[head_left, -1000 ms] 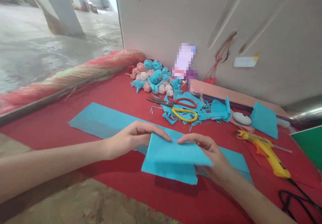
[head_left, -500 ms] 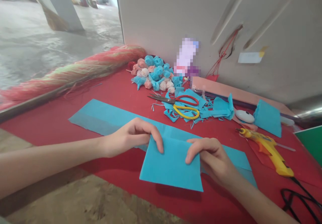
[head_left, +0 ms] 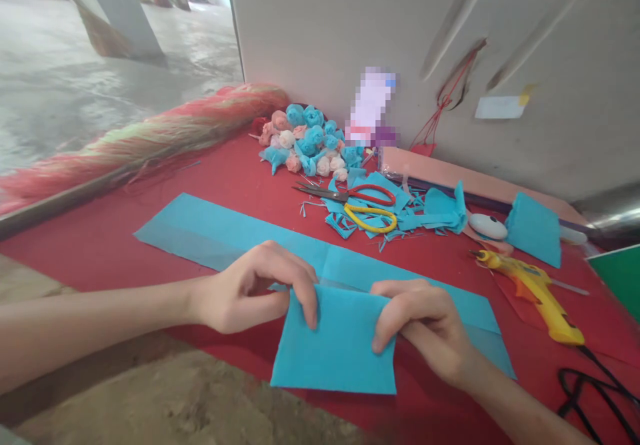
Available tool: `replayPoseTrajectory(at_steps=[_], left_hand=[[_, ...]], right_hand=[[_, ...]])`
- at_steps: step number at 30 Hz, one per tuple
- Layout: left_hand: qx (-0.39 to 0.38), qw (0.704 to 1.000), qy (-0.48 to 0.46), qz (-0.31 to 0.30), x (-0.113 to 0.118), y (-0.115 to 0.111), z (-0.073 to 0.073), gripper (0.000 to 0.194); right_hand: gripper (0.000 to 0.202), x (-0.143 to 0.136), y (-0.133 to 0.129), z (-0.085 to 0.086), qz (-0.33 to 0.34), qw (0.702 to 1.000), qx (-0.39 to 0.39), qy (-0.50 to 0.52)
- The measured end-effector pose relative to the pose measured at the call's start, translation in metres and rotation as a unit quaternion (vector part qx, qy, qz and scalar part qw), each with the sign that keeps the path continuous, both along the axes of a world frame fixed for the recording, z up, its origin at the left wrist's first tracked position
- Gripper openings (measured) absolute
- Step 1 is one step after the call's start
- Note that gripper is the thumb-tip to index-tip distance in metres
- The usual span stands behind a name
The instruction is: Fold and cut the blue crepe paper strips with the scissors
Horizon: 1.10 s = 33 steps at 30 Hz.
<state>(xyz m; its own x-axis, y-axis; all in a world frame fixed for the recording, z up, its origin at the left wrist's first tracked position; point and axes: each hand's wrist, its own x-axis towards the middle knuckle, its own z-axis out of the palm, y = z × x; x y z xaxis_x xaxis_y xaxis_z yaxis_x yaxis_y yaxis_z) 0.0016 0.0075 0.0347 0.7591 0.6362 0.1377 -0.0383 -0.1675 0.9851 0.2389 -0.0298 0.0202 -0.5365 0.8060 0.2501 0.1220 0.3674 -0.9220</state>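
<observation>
A folded piece of blue crepe paper (head_left: 337,358) hangs between my hands over the table's near edge. My left hand (head_left: 267,288) pinches its upper left part, the index finger lying across the front. On the upper right, my right hand (head_left: 425,322) grips it in the same way, fingertip on the front face. Both thumbs are partly hidden behind the paper. Beneath and beyond my hands a long blue paper strip (head_left: 215,225) lies flat on the red tabletop (head_left: 240,185), with a crease near its middle.
Beyond the strip lie scissors (head_left: 350,198) with red and yellow handles, on blue scraps (head_left: 340,225). Paper flowers (head_left: 313,138) are heaped at the back. On the right are a yellow glue gun (head_left: 537,292), its black cord (head_left: 590,398) and a blue paper stack (head_left: 535,228).
Both hands have lowered slightly, bringing the folded blue paper down and a little left. Its lower edge now hangs more level. Both hands keep hold of it.
</observation>
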Motion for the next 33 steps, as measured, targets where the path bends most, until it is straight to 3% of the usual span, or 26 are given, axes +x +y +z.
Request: replayPoseTrajectory(at_steps=[7,12,15,17,20,24,29,33], left_hand=[[0.014,1.000,-0.001,-0.005,-0.001,-0.001,-0.002,0.025],[0.012,1.000,-0.001,-0.004,-0.002,-0.001,-0.004,0.018],[-0.010,0.999,0.005,0.030,-0.001,-0.001,-0.008,0.014],[-0.046,0.997,0.010,0.054,0.001,0.001,-0.012,0.026],[-0.132,0.988,0.014,0.081,0.006,0.004,-0.016,0.026],[-0.228,0.967,0.029,0.112,0.010,0.009,-0.018,0.027],[-0.241,0.964,0.054,0.101,0.009,0.011,-0.020,0.026],[-0.257,0.966,0.022,0.037,0.009,0.011,-0.019,0.027]], right_hand=[[0.035,0.000,-0.001,0.000,0.008,1.000,-0.003,0.006],[0.035,0.000,-0.001,0.003,-0.012,1.000,-0.020,0.003],[0.026,-0.002,-0.001,0.002,-0.037,0.994,-0.102,0.027],[0.020,-0.005,-0.002,-0.002,-0.064,0.977,-0.194,0.060],[0.029,-0.010,-0.001,-0.009,-0.058,0.944,-0.305,0.108],[0.024,-0.014,0.001,-0.012,-0.043,0.939,-0.322,0.107],[0.030,-0.016,0.004,-0.009,-0.168,0.930,-0.310,0.103],[0.036,-0.014,0.007,-0.009,-0.273,0.912,-0.269,0.146]])
